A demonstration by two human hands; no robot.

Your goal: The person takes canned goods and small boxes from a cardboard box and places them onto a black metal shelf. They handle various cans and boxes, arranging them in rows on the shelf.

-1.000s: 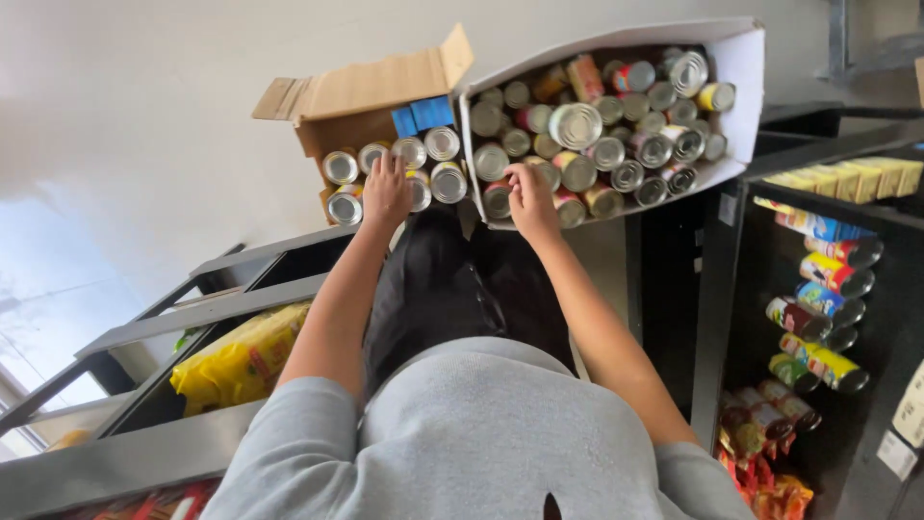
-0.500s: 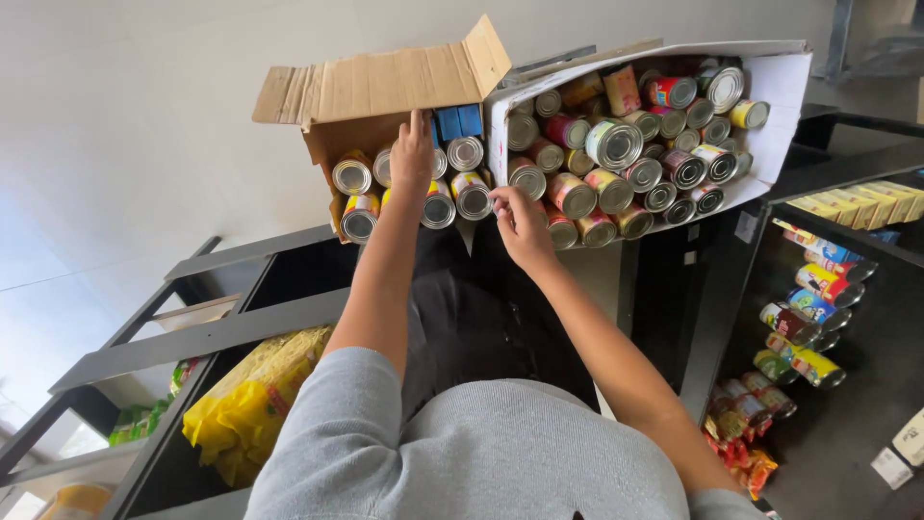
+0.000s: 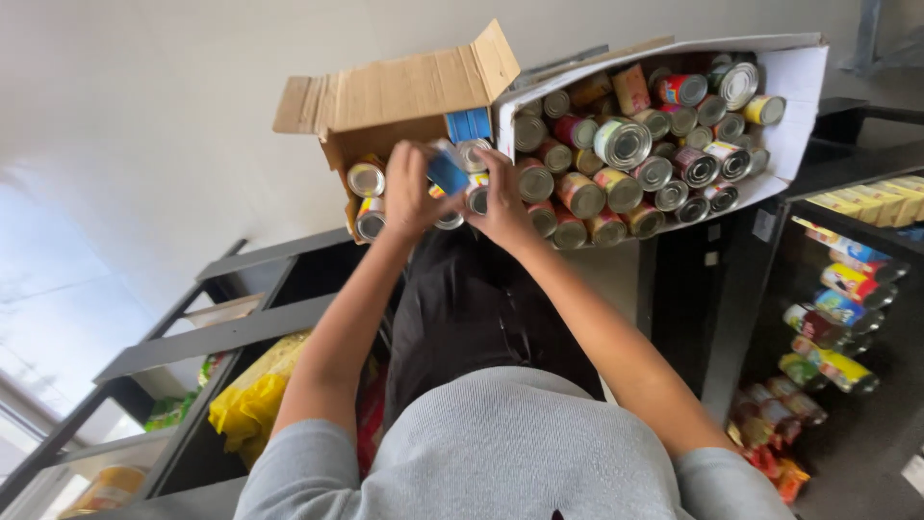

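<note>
**Both hands on a blue carton at the brown box**

The left hand [image 3: 409, 193] and right hand [image 3: 500, 207] close their grip together on a small blue carton [image 3: 449, 169], held just above the cans [image 3: 367, 179] in the open brown box [image 3: 404, 96]. Beside it, the white box [image 3: 794, 91] sits packed with cans, so sorting looks well short of finished. Dark shelves [image 3: 241, 327] flank the legs.

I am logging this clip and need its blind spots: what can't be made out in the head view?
- Left hand: its grip on the blue can is blurred.
- Right hand: fingertips hidden among cans.
- Cardboard box: inside hidden by hands and a flap.
- White box: lower cans buried under the top layer.
- Shelf cans: too small.
</note>
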